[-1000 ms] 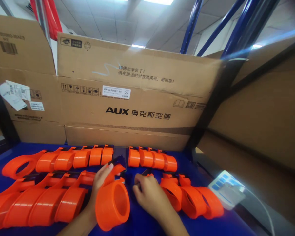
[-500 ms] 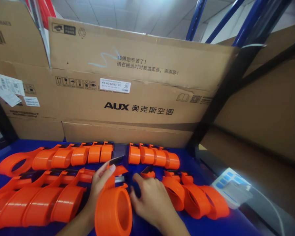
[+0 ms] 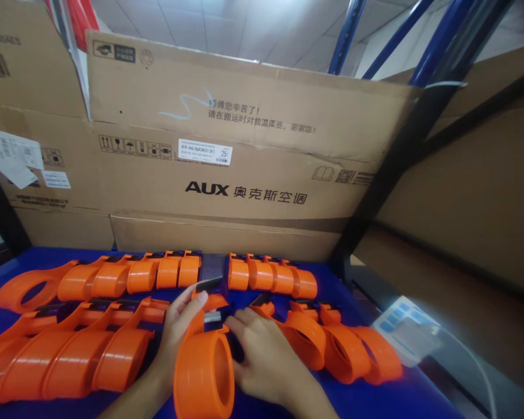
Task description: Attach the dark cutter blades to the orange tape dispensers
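1. Take the held piece as the clock's centre. At 9 o'clock, a front row of orange holders [image 3: 72, 361] leans one against another on the blue tabletop [image 3: 353, 401]; at 10 o'clock, a back row [image 3: 111, 279] runs behind it.
2. Your left hand [image 3: 174, 326], at 11 o'clock, is closed on the upper part of the held holder [image 3: 198, 375], with the thumb laid along it. The ring hangs below the hand, its opening turned toward 3 o'clock.
3. At 12 o'clock on that holder, a dark strip [image 3: 208, 284] tops it; a silvery piece [image 3: 212, 316] shows just below. Further off, also at 12, lies a dark grey pad [image 3: 212, 267].
4. Your right hand [image 3: 266, 358], at 3 o'clock, has its fingers curled in close by the silvery piece. Its fingertips are partly hidden, so whether they grip anything cannot be told.
5. The step in hand looks like close two-handed work on this one holder: left bracing, right at its side. The next move seems to call for a firm left grip and small, careful right-finger motion.
6. Between 1 and 2 o'clock stands another back row [image 3: 283, 279]. At 3, beyond your right hand, a front group [image 3: 356, 349] sits near enough for your knuckles to nudge.
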Tool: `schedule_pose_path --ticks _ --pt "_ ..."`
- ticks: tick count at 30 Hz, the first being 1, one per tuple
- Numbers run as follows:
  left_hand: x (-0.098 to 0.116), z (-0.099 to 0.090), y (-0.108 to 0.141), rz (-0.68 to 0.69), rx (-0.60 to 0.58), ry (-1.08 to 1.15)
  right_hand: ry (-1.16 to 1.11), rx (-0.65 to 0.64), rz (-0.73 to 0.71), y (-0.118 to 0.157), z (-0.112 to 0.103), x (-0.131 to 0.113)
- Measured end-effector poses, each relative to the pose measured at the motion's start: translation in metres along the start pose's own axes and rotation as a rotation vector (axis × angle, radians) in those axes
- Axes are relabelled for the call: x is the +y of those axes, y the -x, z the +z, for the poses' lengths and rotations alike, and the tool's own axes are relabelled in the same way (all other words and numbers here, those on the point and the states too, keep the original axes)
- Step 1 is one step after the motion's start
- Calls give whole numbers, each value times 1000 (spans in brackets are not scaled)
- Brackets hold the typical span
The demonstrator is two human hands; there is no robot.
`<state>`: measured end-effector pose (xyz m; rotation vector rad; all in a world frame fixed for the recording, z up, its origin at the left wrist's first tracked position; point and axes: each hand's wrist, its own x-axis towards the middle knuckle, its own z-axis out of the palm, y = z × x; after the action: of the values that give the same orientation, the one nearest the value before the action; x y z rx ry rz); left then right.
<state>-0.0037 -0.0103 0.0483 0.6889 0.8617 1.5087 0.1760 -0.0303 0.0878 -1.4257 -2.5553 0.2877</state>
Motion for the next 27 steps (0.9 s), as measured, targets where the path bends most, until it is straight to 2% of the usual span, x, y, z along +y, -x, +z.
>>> schedule_pose_path --ticks 2,4,11,17,22,27 --pt "-3 -1 -4 -4 2 10 -22 -8 -99 2 4 1" --pt "-6 -3 -7 -6 20 9 -24 -35 -138 2 12 3" --pt "7 6 4 56 -90 -23 -105 -136 -167 -4 46 -3" --pt "8 8 5 56 -98 -53 -186 -152 -139 -2 52 -8" --pt "1 3 -3 63 -134 -88 -242 39 -124 -5 50 3" --pt "-3 -3 -12 112 -166 -136 -417 360 -23 -17 40 16"
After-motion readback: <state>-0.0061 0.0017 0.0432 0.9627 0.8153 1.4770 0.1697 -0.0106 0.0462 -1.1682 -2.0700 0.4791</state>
